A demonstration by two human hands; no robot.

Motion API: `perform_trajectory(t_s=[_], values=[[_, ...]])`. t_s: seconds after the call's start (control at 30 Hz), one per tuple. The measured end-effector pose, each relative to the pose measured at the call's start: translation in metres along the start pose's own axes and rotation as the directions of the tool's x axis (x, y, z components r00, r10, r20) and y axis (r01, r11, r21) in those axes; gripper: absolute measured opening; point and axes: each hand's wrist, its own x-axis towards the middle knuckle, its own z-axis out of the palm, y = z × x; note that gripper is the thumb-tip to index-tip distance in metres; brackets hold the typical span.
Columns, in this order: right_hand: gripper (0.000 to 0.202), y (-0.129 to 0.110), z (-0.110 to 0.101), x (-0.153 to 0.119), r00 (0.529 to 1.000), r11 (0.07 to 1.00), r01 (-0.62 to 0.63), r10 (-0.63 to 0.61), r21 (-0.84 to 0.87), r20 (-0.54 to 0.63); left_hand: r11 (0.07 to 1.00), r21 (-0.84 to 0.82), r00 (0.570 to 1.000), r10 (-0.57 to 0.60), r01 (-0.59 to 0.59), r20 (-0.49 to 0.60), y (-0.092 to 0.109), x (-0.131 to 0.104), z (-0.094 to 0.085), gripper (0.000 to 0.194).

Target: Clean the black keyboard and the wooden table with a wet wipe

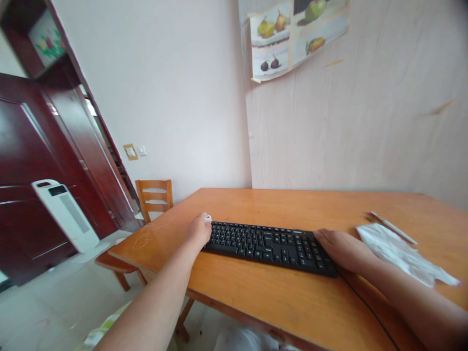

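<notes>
A black keyboard (pixel 263 246) lies on the wooden table, slightly slanted, between my two hands. At its left end is my left hand (pixel 199 230), closed, with a small white crumpled piece (pixel 208 219) showing at the fingertips. That piece is too small to name for sure. My right hand (pixel 336 246) grips the keyboard's right end, its fingers at the upper right corner and partly hidden. A black cable (pixel 369 307) runs from beneath my right wrist toward the lower right.
On the orange wooden table (pixel 292 207), a crumpled white cloth or tissue (pixel 398 253) and a slim white pen-like stick (pixel 393 226) lie right of my right hand. Thin pale string (pixel 144 237) rests at the left edge. A wooden chair (pixel 155 197) stands beyond that edge.
</notes>
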Motion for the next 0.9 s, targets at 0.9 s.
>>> perform_trajectory(t_s=[0.9], values=[[0.05,-0.012,-0.01,-0.004,0.999,0.999,-0.028,0.029,-0.033,0.024,0.897,-0.073,0.887,0.442,-0.436,0.133,0.116,-0.055,0.015,0.025]])
